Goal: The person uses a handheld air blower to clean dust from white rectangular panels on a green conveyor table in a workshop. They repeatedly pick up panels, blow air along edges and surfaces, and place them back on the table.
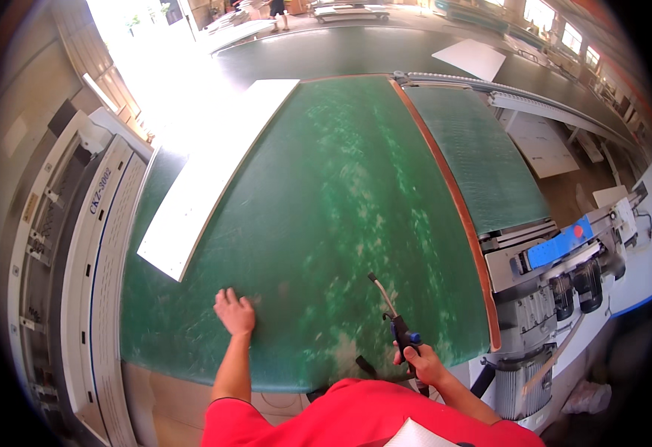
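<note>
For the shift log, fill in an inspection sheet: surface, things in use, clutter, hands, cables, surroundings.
Surface: green table, pale streaks right of its middle.
Things in use: handheld gun with thin nozzle; long white panel lying at left.
Clutter: crumpled plastic bag, lower right.
Hands: left hand empty, over or on the table; right hand gripping the handheld gun.
Cables: dark piece at the table's near edge, possibly a hose; cannot tell.
Surroundings: white machine left; blue-fronted machine right; person in the background.
</note>
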`<act>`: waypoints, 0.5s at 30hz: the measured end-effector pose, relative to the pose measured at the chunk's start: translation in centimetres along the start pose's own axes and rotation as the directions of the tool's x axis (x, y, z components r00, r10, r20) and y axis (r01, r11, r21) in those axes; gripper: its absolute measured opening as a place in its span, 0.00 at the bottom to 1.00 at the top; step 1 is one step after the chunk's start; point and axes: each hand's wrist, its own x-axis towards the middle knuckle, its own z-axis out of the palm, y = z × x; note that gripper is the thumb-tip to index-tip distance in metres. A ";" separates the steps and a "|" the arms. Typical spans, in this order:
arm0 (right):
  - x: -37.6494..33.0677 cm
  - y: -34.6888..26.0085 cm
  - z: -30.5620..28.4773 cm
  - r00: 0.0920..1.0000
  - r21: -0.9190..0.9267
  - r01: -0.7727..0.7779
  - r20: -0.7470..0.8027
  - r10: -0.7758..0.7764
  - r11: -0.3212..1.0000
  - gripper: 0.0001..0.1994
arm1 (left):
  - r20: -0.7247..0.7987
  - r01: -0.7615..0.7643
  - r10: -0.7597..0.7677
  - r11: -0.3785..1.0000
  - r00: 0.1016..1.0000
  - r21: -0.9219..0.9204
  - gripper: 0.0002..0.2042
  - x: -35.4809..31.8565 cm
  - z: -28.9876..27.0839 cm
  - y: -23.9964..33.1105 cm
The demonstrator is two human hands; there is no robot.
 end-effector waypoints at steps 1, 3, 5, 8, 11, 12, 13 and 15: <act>-0.1 0.0 0.2 1.000 0.001 -0.007 0.000 0.007 1.000 0.27 | 0.011 -0.050 0.051 0.998 0.999 -0.029 0.25 0.3 0.6 2.1; -0.1 -0.1 0.5 1.000 0.003 -0.021 -0.003 0.021 1.000 0.28 | 0.040 -0.148 0.152 0.985 0.988 -0.088 0.25 0.7 1.7 6.5; 0.0 0.3 0.9 1.000 0.000 -0.014 -0.007 0.014 1.000 0.29 | 0.073 -0.242 0.253 0.961 0.965 -0.134 0.26 0.5 2.4 10.2; -0.3 0.9 1.3 0.999 0.011 -0.041 -0.021 0.041 0.999 0.29 | 0.098 -0.349 0.374 0.914 0.922 -0.205 0.27 -0.1 3.4 14.5; -1.0 1.6 1.5 0.997 0.021 -0.058 -0.055 0.059 0.998 0.29 | 0.119 -0.388 0.426 0.888 0.897 -0.248 0.27 0.1 3.7 17.1; -1.3 1.8 1.6 0.996 0.023 -0.058 -0.070 0.060 0.998 0.29 | 0.126 -0.395 0.435 0.882 0.892 -0.256 0.27 0.3 3.7 17.6; -1.6 2.1 1.7 0.995 0.027 -0.059 -0.079 0.061 0.998 0.29 | 0.028 -0.438 0.460 0.861 0.888 -0.259 0.26 0.6 4.2 17.9; -2.2 2.5 1.6 0.993 0.033 -0.061 -0.101 0.064 0.998 0.29 | -0.031 -0.466 0.482 0.824 0.875 -0.323 0.24 1.5 4.4 18.4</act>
